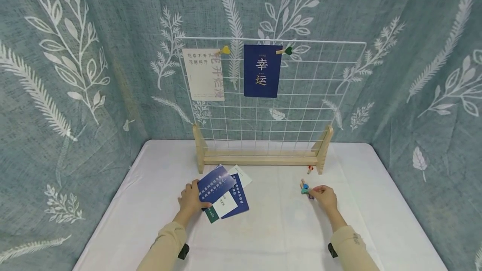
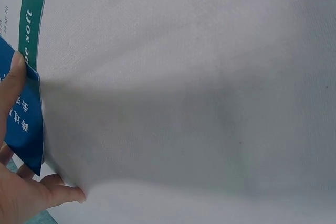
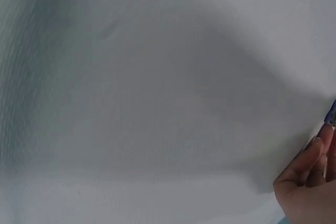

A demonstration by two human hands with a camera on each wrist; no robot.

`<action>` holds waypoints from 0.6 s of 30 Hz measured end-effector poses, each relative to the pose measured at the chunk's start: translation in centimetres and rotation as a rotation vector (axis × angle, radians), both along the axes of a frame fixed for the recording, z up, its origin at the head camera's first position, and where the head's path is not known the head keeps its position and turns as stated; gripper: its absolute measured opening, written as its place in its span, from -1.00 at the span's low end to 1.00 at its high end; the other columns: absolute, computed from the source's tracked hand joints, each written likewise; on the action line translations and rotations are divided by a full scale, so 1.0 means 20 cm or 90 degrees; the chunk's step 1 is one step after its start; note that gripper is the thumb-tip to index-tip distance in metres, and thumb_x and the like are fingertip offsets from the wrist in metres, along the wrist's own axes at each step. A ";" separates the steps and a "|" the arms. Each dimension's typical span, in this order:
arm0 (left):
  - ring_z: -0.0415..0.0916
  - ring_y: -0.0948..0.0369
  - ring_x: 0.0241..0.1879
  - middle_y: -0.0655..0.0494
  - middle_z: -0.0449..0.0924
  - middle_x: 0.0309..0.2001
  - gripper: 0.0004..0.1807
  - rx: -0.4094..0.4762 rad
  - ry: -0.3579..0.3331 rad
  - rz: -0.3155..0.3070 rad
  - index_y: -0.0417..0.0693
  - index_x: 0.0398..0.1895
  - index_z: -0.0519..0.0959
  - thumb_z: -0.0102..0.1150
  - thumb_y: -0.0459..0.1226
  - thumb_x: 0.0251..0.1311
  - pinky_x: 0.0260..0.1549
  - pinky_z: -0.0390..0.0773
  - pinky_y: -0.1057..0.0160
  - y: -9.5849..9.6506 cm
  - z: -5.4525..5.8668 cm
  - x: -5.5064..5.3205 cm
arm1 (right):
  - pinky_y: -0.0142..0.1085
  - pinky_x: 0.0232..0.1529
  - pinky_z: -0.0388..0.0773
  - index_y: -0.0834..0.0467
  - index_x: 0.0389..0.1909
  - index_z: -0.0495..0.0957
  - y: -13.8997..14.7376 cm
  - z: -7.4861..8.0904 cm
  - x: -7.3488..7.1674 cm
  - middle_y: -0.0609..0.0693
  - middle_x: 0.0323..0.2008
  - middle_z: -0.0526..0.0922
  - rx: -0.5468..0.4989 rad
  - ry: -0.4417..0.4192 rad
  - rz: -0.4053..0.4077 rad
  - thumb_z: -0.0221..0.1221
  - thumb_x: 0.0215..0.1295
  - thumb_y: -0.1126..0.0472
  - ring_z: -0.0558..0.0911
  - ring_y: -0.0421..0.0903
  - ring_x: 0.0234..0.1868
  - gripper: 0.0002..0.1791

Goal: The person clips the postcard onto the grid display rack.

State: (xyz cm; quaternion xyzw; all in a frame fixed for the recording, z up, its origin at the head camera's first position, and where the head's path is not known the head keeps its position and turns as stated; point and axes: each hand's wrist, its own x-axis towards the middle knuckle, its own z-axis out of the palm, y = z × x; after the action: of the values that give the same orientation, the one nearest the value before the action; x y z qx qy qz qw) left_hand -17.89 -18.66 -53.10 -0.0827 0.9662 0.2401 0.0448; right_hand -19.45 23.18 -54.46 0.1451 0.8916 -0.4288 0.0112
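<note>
My left hand (image 1: 191, 198) grips a dark blue postcard (image 1: 216, 184) with white writing, thumb on its face and fingers behind. In the left wrist view, the thumb (image 2: 14, 80) lies over its edge. Other cards lie beneath and beside it: a white and green card (image 1: 225, 205), another blue card (image 1: 241, 198) and a pale card (image 1: 241, 175). My right hand (image 1: 325, 198) pinches a small clothespin at a little pile of coloured wooden clothespins (image 1: 304, 187). The right wrist view mostly hides the pile; only a purple bit (image 3: 331, 115) shows at the fingertips.
A white wire grid (image 1: 301, 108) stands on a wooden base (image 1: 260, 160) at the back. A cream card (image 1: 203, 78) and a blue card (image 1: 261, 85) hang from it by a yellow clip (image 1: 225, 49) and a green clip (image 1: 288, 50). A red clip (image 1: 310, 169) lies near the right foot.
</note>
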 end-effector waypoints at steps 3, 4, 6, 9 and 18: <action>0.31 -0.35 0.05 -0.44 0.29 0.05 0.02 0.005 0.008 0.002 -0.37 0.27 0.13 0.54 -0.20 -0.23 0.04 0.32 -0.37 0.00 -0.01 0.00 | -0.42 -0.51 0.30 0.39 -0.40 0.54 -0.01 0.00 0.00 0.05 -0.58 0.57 0.016 -0.012 -0.010 0.23 0.16 0.11 0.42 -0.16 -0.54 -0.66; 0.32 -0.35 0.05 -0.45 0.29 0.05 0.01 0.006 0.013 0.004 -0.37 0.26 0.14 0.54 -0.21 -0.24 0.03 0.32 -0.37 0.00 -0.01 0.00 | -0.41 -0.51 0.30 0.38 -0.41 0.54 -0.02 0.00 0.00 0.08 -0.56 0.58 0.020 -0.014 -0.011 0.23 0.16 0.11 0.43 -0.13 -0.52 -0.66; 0.32 -0.35 0.04 -0.45 0.29 0.05 0.01 0.008 0.021 0.008 -0.38 0.26 0.15 0.54 -0.22 -0.25 0.04 0.32 -0.38 0.00 -0.02 0.00 | -0.41 -0.50 0.30 0.37 -0.42 0.53 -0.03 0.01 0.00 0.13 -0.53 0.60 0.026 -0.016 -0.014 0.23 0.15 0.11 0.46 -0.09 -0.50 -0.67; 0.32 -0.34 0.04 -0.45 0.30 0.05 0.00 0.012 0.027 0.011 -0.37 0.25 0.16 0.55 -0.22 -0.25 0.04 0.31 -0.38 -0.01 -0.03 0.00 | -0.40 -0.49 0.30 0.38 -0.45 0.53 -0.03 0.01 0.00 0.11 -0.56 0.59 0.029 -0.012 -0.019 0.25 0.12 0.14 0.45 -0.10 -0.51 -0.69; 0.31 -0.34 0.05 -0.46 0.29 0.07 0.00 0.026 0.027 0.009 -0.37 0.26 0.17 0.54 -0.22 -0.24 0.05 0.29 -0.38 0.00 -0.03 0.01 | -0.41 -0.50 0.28 0.40 -0.44 0.55 -0.02 0.00 0.01 -0.05 -0.66 0.53 0.006 -0.003 -0.012 0.24 0.10 0.21 0.37 -0.25 -0.61 -0.73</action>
State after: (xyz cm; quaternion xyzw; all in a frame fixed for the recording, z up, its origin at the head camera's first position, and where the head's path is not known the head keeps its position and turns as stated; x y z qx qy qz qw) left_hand -17.66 -18.66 -53.62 -0.0834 0.9612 0.2618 0.0245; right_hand -19.21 22.80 -54.37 0.1542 0.8924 -0.4241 0.0085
